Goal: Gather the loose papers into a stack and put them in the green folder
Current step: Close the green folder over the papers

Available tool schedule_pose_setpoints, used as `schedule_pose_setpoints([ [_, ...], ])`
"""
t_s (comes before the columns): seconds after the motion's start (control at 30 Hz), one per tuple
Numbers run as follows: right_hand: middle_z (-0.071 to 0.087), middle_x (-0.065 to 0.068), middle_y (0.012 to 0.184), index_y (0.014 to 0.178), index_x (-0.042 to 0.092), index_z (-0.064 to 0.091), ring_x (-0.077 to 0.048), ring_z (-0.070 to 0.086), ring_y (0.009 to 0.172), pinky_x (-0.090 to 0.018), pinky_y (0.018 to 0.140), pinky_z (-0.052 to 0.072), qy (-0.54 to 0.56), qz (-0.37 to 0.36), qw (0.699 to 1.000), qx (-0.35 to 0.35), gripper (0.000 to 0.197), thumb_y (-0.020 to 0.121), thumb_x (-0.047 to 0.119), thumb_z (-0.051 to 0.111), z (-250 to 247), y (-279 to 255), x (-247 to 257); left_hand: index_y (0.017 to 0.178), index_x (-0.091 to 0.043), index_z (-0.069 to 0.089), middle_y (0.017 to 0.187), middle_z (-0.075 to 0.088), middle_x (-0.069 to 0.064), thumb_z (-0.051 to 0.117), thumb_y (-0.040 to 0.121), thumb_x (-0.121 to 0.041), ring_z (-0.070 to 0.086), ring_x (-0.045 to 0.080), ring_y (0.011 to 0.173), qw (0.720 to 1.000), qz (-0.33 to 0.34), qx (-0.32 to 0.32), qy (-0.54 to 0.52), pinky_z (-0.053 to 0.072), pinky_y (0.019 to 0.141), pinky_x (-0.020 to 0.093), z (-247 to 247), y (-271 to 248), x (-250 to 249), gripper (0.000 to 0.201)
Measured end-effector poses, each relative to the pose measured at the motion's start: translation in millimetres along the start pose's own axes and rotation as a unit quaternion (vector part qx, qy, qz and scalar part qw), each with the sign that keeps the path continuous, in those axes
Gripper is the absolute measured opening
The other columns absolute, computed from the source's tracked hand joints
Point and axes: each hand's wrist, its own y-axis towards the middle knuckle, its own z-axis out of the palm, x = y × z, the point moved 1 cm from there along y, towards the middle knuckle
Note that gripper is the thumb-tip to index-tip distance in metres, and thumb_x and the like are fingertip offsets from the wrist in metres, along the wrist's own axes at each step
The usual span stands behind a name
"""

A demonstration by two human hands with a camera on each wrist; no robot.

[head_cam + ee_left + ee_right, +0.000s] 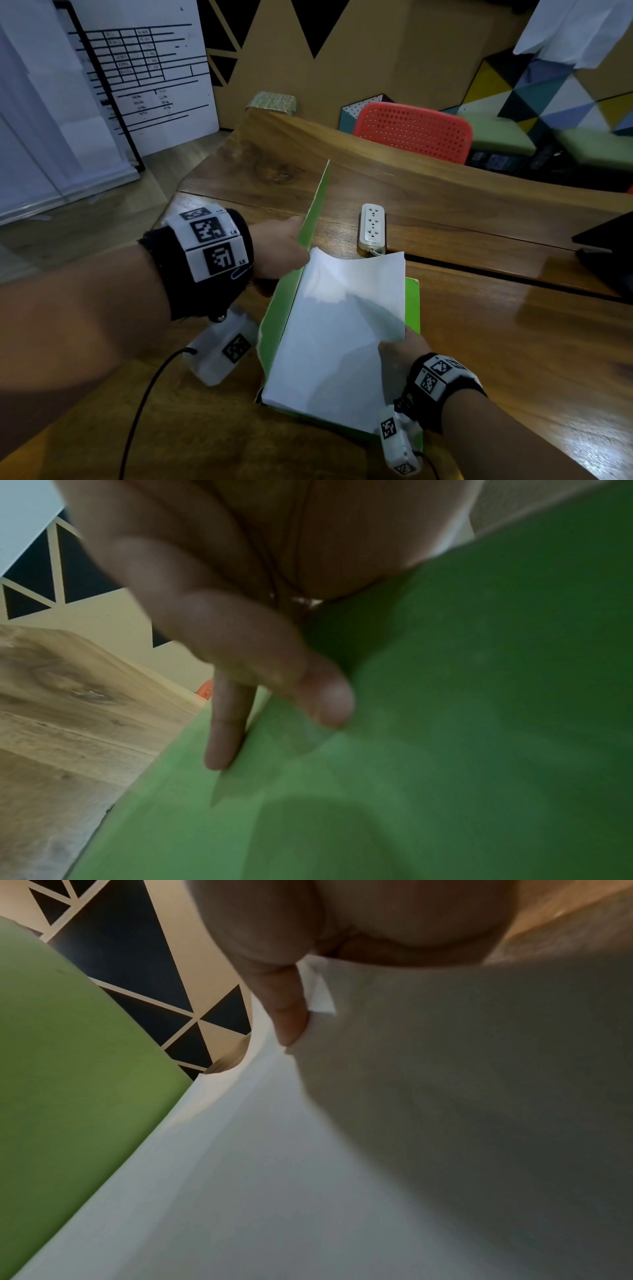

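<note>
Left hand [281,246] pinching the raised cover of the green folder [412,305], propping it open; right hand [399,349] gripping the right edge of the paper stack [329,346], fingers [291,1015] curled under the bowed sheets. Stack lying inside the folder on the bench [513,342], far corner curling up. Flattening that curl, squaring the edges against the spine, then lowering the cover slowly, likely avoiding creases.
</note>
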Motion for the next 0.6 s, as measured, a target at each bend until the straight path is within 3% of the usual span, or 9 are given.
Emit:
schedule_pose_setpoints([
  [0.07, 0.056, 0.001, 0.07, 0.085, 0.012, 0.058, -0.019, 0.054, 0.068, -0.025, 0.06, 0.043, 0.023, 0.011, 1.0, 0.0, 0.02, 0.083, -0.007, 0.053, -2, -3, 2, 0.118, -0.018, 0.044, 0.109, 0.063, 0.012, 0.039, 0.056, -0.035, 0.062, 0.032, 0.098, 1.0, -0.002, 0.0, -0.006, 0.053, 0.088, 0.044, 0, -1, -1, 0.065],
  [0.13, 0.059, -0.002, 0.073, 0.095, 0.005, 0.063, -0.023, 0.056, 0.072, -0.025, 0.059, 0.044, -0.008, 0.025, 1.0, -0.006, 0.019, 0.081, -0.004, 0.054, -4, -2, 1, 0.122, -0.018, 0.043, 0.109, 0.062, 0.013, 0.043, 0.065, -0.03, 0.062, 0.032, 0.097, 1.0, -0.013, 0.004, -0.012, 0.053, 0.088, 0.044, 0, 0, 0, 0.058],
  [0.2, 0.062, -0.005, 0.08, 0.099, 0.006, 0.063, -0.026, 0.059, 0.078, -0.027, 0.064, 0.047, -0.046, 0.042, 0.998, -0.005, 0.019, 0.081, 0.007, 0.059, -7, -3, 1, 0.124, -0.019, 0.041, 0.11, 0.062, 0.013, 0.045, 0.074, -0.025, 0.063, 0.031, 0.097, 1.0, -0.023, 0.004, -0.014, 0.054, 0.088, 0.044, 0, 1, 1, 0.051],
  [0.27, 0.061, -0.003, 0.079, 0.089, 0.012, 0.061, -0.022, 0.059, 0.074, -0.027, 0.064, 0.046, -0.113, 0.052, 0.992, -0.002, 0.015, 0.082, 0.025, 0.063, -13, -6, 3, 0.129, -0.02, 0.039, 0.111, 0.062, 0.011, 0.046, 0.073, -0.026, 0.063, 0.03, 0.098, 1.0, -0.027, 0.001, -0.012, 0.053, 0.088, 0.044, -1, 3, -1, 0.056],
  [0.3, 0.059, -0.001, 0.075, 0.084, 0.013, 0.059, -0.018, 0.057, 0.069, -0.025, 0.059, 0.044, -0.149, 0.054, 0.987, -0.005, 0.02, 0.082, 0.033, 0.063, -16, -8, 4, 0.133, -0.021, 0.036, 0.112, 0.062, 0.01, 0.048, 0.074, -0.027, 0.063, 0.029, 0.098, 0.999, -0.028, 0.0, -0.017, 0.054, 0.086, 0.043, 0, 3, -2, 0.06],
  [0.37, 0.055, 0.001, 0.074, 0.087, 0.013, 0.056, -0.013, 0.054, 0.065, -0.023, 0.053, 0.039, -0.2, 0.059, 0.978, -0.016, 0.031, 0.083, 0.043, 0.062, -24, -14, 9, 0.141, -0.027, 0.025, 0.107, 0.061, 0.009, 0.051, 0.085, -0.029, 0.066, 0.026, 0.081, 0.996, -0.031, 0.016, -0.082, 0.058, 0.066, 0.037, 6, 3, -4, 0.062],
  [0.43, 0.059, -0.002, 0.093, 0.109, 0.012, 0.053, -0.017, 0.058, 0.082, -0.026, 0.064, 0.045, -0.212, 0.061, 0.975, -0.015, 0.045, 0.082, 0.047, 0.061, -32, -17, 10, 0.144, -0.036, 0.015, 0.104, 0.061, 0.009, 0.046, 0.092, -0.039, 0.062, 0.02, 0.055, 0.982, -0.026, 0.061, -0.175, 0.053, 0.049, 0.028, 13, 2, -5, 0.061],
  [0.5, 0.06, -0.007, 0.114, 0.122, 0.009, 0.051, -0.023, 0.059, 0.099, -0.034, 0.079, 0.049, -0.193, 0.051, 0.98, -0.014, 0.058, 0.083, 0.052, 0.057, -39, -21, 13, 0.145, -0.034, 0.015, 0.111, 0.059, 0.01, 0.038, 0.094, -0.045, 0.059, 0.017, 0.052, 0.972, -0.013, 0.083, -0.217, 0.051, 0.049, 0.025, 22, 6, -2, 0.058],
  [0.6, 0.063, -0.01, 0.104, 0.116, 0.005, 0.057, -0.025, 0.059, 0.09, -0.039, 0.082, 0.05, -0.065, 0.037, 0.997, 0.008, 0.061, 0.088, 0.058, 0.042, -46, -31, 12, 0.142, -0.023, 0.029, 0.11, 0.058, 0.009, 0.035, 0.097, -0.039, 0.056, 0.016, 0.058, 0.972, -0.023, 0.068, -0.225, 0.047, 0.047, 0.021, 40, 18, 17, 0.048],
])
